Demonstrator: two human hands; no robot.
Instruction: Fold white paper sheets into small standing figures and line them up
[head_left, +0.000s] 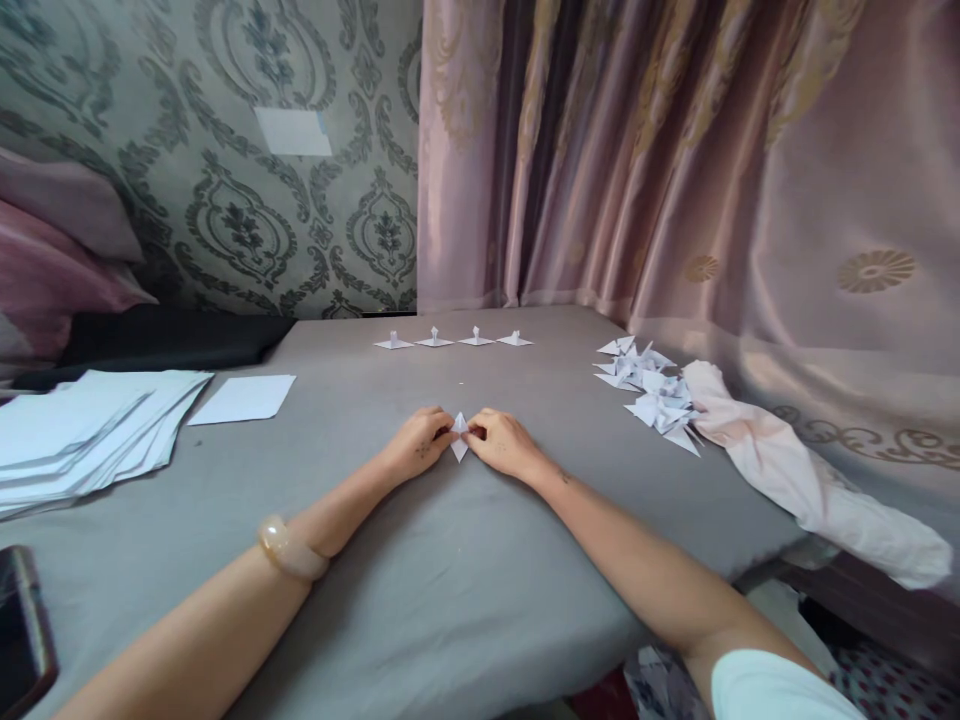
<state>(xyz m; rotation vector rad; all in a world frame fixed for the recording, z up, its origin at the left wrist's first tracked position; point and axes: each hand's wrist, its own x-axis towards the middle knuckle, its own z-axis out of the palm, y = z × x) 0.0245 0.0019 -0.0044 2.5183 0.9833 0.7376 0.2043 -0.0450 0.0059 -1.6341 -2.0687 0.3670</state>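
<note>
Between my two hands, a small piece of folded white paper shows as a narrow diamond just above the grey cloth. My left hand pinches its left side between thumb and fingers. On the opposite side my right hand pinches it in the same way. The fingertips hide the paper's side corners. Beyond my hands stands a row of several small folded paper pieces, each with a flat pointed base and an upright tip.
At right lies a heap of folded white paper pieces beside a rolled pale cloth. Stacked white sheets and a small paper stack lie at left. A phone rests near the left edge. Curtains hang behind.
</note>
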